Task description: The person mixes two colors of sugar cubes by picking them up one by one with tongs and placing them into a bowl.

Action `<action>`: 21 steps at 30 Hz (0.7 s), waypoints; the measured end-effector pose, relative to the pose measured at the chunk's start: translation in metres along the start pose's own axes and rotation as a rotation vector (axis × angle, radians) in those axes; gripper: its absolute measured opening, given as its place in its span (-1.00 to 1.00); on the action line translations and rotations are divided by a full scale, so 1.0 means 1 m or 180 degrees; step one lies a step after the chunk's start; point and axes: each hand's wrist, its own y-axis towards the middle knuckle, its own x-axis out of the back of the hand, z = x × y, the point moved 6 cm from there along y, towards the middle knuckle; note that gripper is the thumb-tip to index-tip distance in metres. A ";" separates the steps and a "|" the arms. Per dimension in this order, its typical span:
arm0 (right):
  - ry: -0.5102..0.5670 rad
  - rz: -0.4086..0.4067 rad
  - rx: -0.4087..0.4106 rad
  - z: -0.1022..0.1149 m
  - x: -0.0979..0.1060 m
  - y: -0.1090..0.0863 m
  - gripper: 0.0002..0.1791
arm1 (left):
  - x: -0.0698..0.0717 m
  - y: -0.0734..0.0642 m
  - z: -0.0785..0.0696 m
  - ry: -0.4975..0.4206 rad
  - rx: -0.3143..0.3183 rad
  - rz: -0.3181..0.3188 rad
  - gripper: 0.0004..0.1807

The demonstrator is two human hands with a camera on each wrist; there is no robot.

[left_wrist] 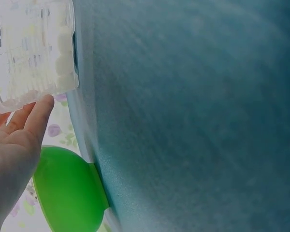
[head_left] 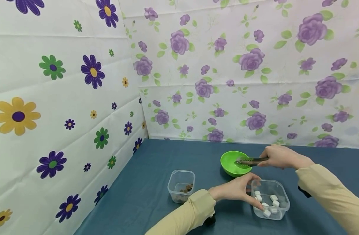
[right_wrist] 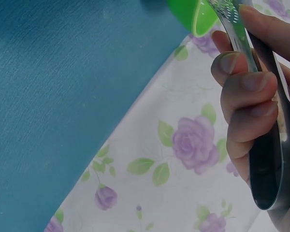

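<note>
Right grip [head_left: 282,157]: I'm grasping tongs [head_left: 247,160] at far green bowl [head_left: 228,165] | Left grip [head_left: 238,190]: I'm holding near-right tub [head_left: 280,213] of white cubes [head_left: 274,197] | 1 brown-bits tub [head_left: 172,192] is sitting left

This corner looks like a small makeshift booth: creased sheeting walls both sides I can see, the left sheet [head_left: 70,104] printed with bold cartoonish flowers, the back sheet [head_left: 214,70] with purple roses, above a plain blue tabletop [head_left: 156,163]. The green bowl [head_left: 226,162] and clear tubs [head_left: 176,196] seem kitchen-like; home or studio, I can't tell.
</note>
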 end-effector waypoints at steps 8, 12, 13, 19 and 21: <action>0.0015 0.0056 -0.0079 -0.001 -0.004 0.001 -0.74 | 0.000 0.000 0.000 -0.0038 0.0026 0.0001 -0.28; 0.0018 0.0072 -0.0120 -0.001 -0.004 0.001 -0.72 | 0.000 0.000 0.000 -0.0029 0.0034 0.0005 -0.28; 0.0014 0.0066 -0.0133 -0.001 -0.003 0.000 -0.70 | 0.000 0.001 0.000 -0.0030 0.0037 0.0005 -0.27; -0.0004 0.0044 -0.0124 0.001 0.002 -0.001 -0.51 | 0.000 0.001 0.000 -0.0048 0.0011 0.0027 -0.26; 0.0006 0.0041 -0.0089 0.003 0.004 -0.002 -0.48 | 0.000 0.001 -0.001 -0.0042 0.0001 0.0030 -0.26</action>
